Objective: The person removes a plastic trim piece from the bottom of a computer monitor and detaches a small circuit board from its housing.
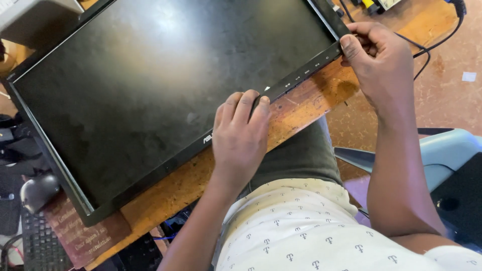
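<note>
— Worn wooden counter [311, 108], orange-brown, fills the head view, with patterned floor [447, 100] beyond it. What lies on it?

— A flat black monitor [165, 85], screen up, tilted so its long axis runs from lower left to upper right. A dark mouse [37, 190] and a keyboard [40, 246] sit off its lower left corner; black cables [427, 47] trail past the upper right.

— Where are the hands?

— Both on the near long edge, the bezel strip [306, 68] with the small buttons. The left hand [241, 135] lies palm down at about the middle of that edge, its fingers [246, 103] close together and curled over the strip, pressing on it rather than wrapped round anything.

— And the other?

— The right hand [379, 57] is at the upper right corner, fingers narrow, pinching the bezel's end. I cannot tell whether something small is held there too.

— Which is nearer the corner?

— The right; the strip runs between the two hands, from left fingers up towards the right.
</note>
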